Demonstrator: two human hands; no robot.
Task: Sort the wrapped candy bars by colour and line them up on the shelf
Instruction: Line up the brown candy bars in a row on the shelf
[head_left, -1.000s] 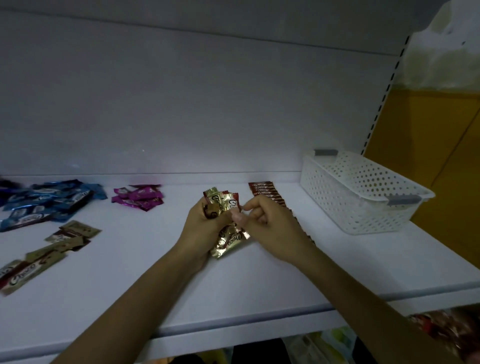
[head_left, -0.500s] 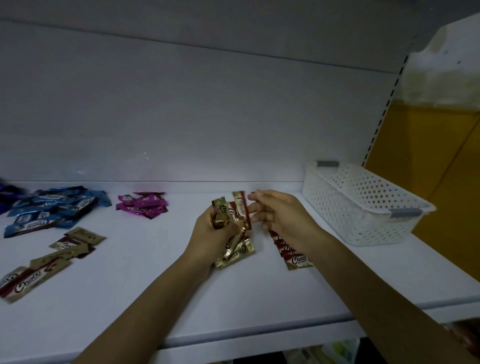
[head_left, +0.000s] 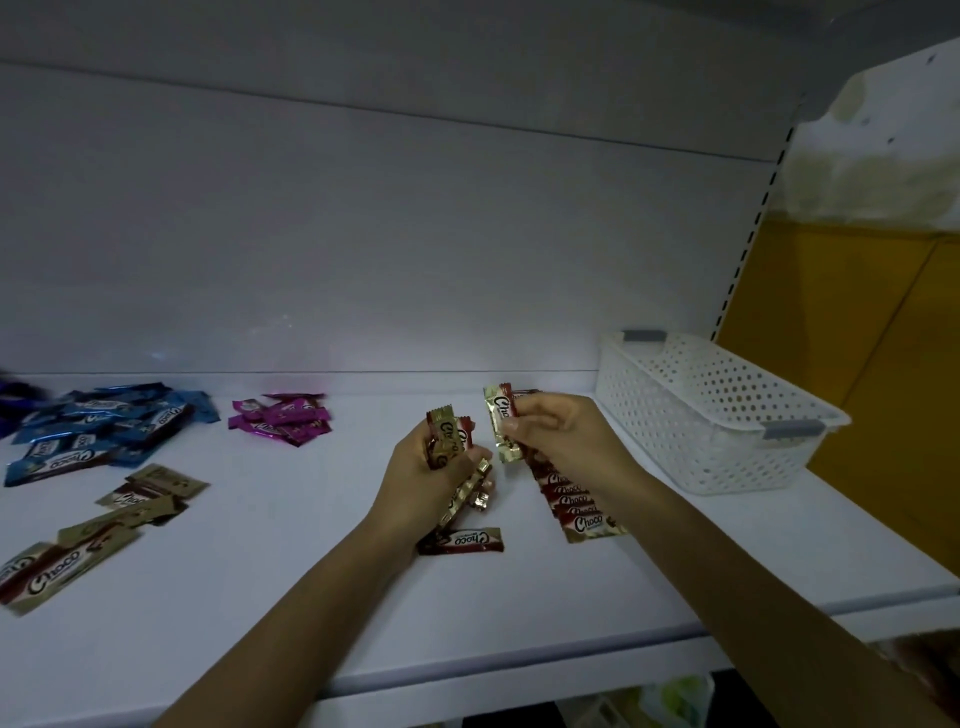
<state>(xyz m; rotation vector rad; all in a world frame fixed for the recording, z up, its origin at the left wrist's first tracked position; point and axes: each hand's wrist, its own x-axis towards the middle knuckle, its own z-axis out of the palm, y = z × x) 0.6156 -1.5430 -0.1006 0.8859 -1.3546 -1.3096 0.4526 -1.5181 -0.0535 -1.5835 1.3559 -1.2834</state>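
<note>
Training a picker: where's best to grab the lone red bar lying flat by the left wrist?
Probably pinch the red bar by its free right crimped end, from above and the right: it lies flat, long axis left-right, and the left hand crowds its other end.

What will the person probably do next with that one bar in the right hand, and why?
Most likely lay it down on the row of red-and-gold bars lying just below the right hand. That hand pinches a single bar, apart from the bundle the left hand grips, and its wrapper seems to match the row's.
</note>
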